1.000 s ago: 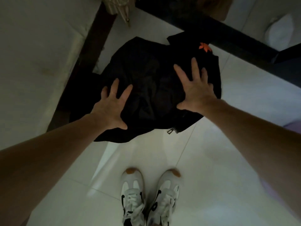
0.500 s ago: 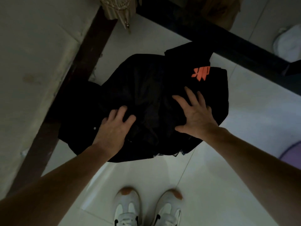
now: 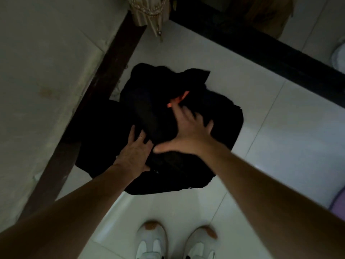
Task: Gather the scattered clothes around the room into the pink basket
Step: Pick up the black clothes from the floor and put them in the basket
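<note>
A black garment (image 3: 220, 128) with a small orange print (image 3: 179, 100) lies bunched on the white tile floor, close to the dark skirting on the left. My left hand (image 3: 134, 152) lies on its near left part, fingers reaching forward with their tips hidden in a fold. My right hand (image 3: 188, 133) presses on the top of the heap with fingers spread, slightly blurred, thumb pointing toward the left hand. The two hands almost touch.
A pale wall with a dark brown skirting (image 3: 104, 94) runs along the left. A dark beam (image 3: 261, 47) crosses the top right. A beaded curtain tassel (image 3: 149, 17) hangs at the top. A lilac rounded edge (image 3: 338, 202) shows at the right. My white shoes (image 3: 151, 242) stand below.
The flat garment has been pushed into a tighter heap. Both hands have moved closer together, and the orange print is now mostly folded under.
</note>
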{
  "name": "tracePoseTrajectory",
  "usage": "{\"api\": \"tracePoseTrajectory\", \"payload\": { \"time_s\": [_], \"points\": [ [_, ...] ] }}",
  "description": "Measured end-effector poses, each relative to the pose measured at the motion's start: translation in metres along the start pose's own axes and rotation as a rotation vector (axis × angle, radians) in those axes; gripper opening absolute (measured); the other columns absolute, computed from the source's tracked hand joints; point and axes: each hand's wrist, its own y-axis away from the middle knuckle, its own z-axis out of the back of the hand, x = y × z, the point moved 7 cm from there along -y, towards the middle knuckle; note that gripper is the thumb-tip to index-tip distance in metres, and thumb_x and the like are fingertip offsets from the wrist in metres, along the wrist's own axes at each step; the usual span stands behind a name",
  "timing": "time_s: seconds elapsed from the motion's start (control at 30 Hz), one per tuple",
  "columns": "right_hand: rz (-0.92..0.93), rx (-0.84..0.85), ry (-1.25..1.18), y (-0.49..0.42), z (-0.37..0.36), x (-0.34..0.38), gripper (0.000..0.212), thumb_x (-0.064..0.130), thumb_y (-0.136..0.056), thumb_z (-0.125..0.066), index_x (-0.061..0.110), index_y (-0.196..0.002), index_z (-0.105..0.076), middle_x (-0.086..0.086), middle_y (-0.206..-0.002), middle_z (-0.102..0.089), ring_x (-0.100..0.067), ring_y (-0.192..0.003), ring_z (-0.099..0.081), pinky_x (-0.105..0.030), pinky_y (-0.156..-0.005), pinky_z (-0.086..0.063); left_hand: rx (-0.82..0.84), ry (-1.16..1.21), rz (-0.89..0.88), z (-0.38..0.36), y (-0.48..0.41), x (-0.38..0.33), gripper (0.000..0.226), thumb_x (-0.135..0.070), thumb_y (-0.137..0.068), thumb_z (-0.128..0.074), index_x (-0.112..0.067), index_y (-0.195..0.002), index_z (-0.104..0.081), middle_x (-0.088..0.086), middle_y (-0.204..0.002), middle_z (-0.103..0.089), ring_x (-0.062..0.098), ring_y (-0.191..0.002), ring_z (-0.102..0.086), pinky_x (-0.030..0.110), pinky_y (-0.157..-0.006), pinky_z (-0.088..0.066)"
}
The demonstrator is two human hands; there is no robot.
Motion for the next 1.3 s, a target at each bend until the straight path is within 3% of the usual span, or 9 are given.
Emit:
{"api": "tracePoseTrajectory", "payload": {
  "time_s": [0.17, 0.33, 0.43, 0.63, 0.77, 0.9, 1.0, 1.13, 1.3],
  "points": [
    [0.019, -0.058, 0.321, 0.008, -0.046, 0.025, 0.154, 0.069, -0.047, -0.080, 0.027, -0.140, 0.035, -0.008, -0.157, 0.020, -0.046, -0.141, 0.016, -0.077, -0.103, 0.006, -0.032, 0.189, 0.016, -0.002, 0.011, 0.011, 0.097, -0.051, -0.082, -0.064, -0.021, -0.153, -0.005, 0.007, -0.159, -0.014, 0.026, -0.147, 0.001, 0.040, -0.115, 0.014],
    [0.002, -0.111, 0.418, 0.010, -0.079, 0.026, 0.145, 0.063, -0.059, -0.077, 0.021, -0.139, 0.036, -0.015, -0.155, 0.021, -0.052, -0.139, 0.017, -0.079, -0.102, 0.003, -0.133, 0.237, 0.131, -0.020, 0.038, 0.027, 0.110, -0.053, -0.069, -0.075, -0.019, -0.151, -0.011, 0.015, -0.156, -0.015, 0.035, -0.146, -0.007, 0.051, -0.118, -0.017],
    [0.002, -0.243, 0.400, 0.008, -0.078, 0.018, 0.117, 0.043, -0.078, -0.070, 0.024, -0.145, 0.024, -0.012, -0.157, 0.010, -0.050, -0.138, -0.007, -0.071, -0.107, -0.014, -0.237, 0.135, 0.174, -0.025, 0.050, 0.031, 0.119, -0.058, -0.041, -0.086, -0.014, -0.138, -0.032, 0.023, -0.141, -0.037, 0.041, -0.137, -0.031, 0.067, -0.098, -0.037],
    [0.094, -0.418, 0.517, -0.001, -0.050, 0.004, 0.071, 0.027, -0.086, -0.055, 0.033, -0.147, -0.020, -0.008, -0.140, -0.037, -0.039, -0.110, -0.046, -0.051, -0.094, -0.033, -0.567, 0.119, 0.131, 0.036, 0.069, 0.029, 0.120, -0.052, -0.058, -0.080, -0.023, -0.152, -0.011, 0.018, -0.158, -0.005, 0.038, -0.146, -0.008, 0.068, -0.107, -0.019],
    [0.171, -0.465, 0.660, -0.003, -0.020, 0.010, 0.053, 0.042, -0.086, -0.057, 0.036, -0.136, -0.040, -0.002, -0.122, -0.054, -0.035, -0.104, -0.047, -0.047, -0.089, -0.029, -0.506, 0.048, 0.049, 0.080, 0.034, 0.029, 0.133, -0.052, -0.053, -0.083, -0.032, -0.151, 0.005, 0.008, -0.160, 0.009, 0.038, -0.145, 0.008, 0.072, -0.106, -0.009],
    [0.133, -0.360, 0.539, 0.015, -0.016, 0.010, 0.090, 0.036, -0.072, -0.070, 0.033, -0.147, -0.020, -0.009, -0.144, -0.034, -0.039, -0.124, -0.035, -0.059, -0.110, -0.015, -0.197, 0.105, 0.049, 0.055, -0.007, 0.026, 0.135, -0.050, -0.058, -0.083, -0.037, -0.145, 0.019, -0.004, -0.158, 0.010, 0.036, -0.144, 0.011, 0.074, -0.106, -0.013],
    [0.175, -0.357, 0.368, 0.051, -0.047, 0.016, 0.115, 0.052, -0.059, -0.072, 0.030, -0.151, -0.007, -0.015, -0.157, -0.012, -0.044, -0.140, -0.015, -0.068, -0.110, -0.002, -0.156, 0.182, 0.085, 0.040, -0.015, 0.026, 0.119, -0.051, -0.068, -0.077, -0.039, -0.144, 0.013, -0.004, -0.156, 0.008, 0.037, -0.143, 0.010, 0.073, -0.105, -0.018],
    [0.258, -0.258, 0.457, 0.072, -0.115, 0.010, 0.138, 0.076, -0.039, -0.073, 0.032, -0.152, -0.007, -0.023, -0.158, -0.001, -0.050, -0.142, 0.002, -0.073, -0.107, -0.005, -0.144, 0.216, 0.077, 0.032, -0.015, 0.022, 0.107, -0.046, -0.076, -0.072, -0.040, -0.145, 0.009, -0.002, -0.155, 0.008, 0.037, -0.143, 0.011, 0.072, -0.105, -0.018],
    [0.196, -0.206, 0.545, 0.056, -0.139, 0.002, 0.121, 0.074, -0.046, -0.074, 0.033, -0.148, -0.023, -0.025, -0.157, -0.004, -0.052, -0.141, 0.004, -0.073, -0.107, -0.006, -0.175, 0.252, 0.053, 0.023, -0.016, 0.020, 0.107, -0.041, -0.076, -0.073, -0.040, -0.144, 0.009, -0.003, -0.155, 0.007, 0.036, -0.143, 0.010, 0.071, -0.106, -0.019]
  ]
}}
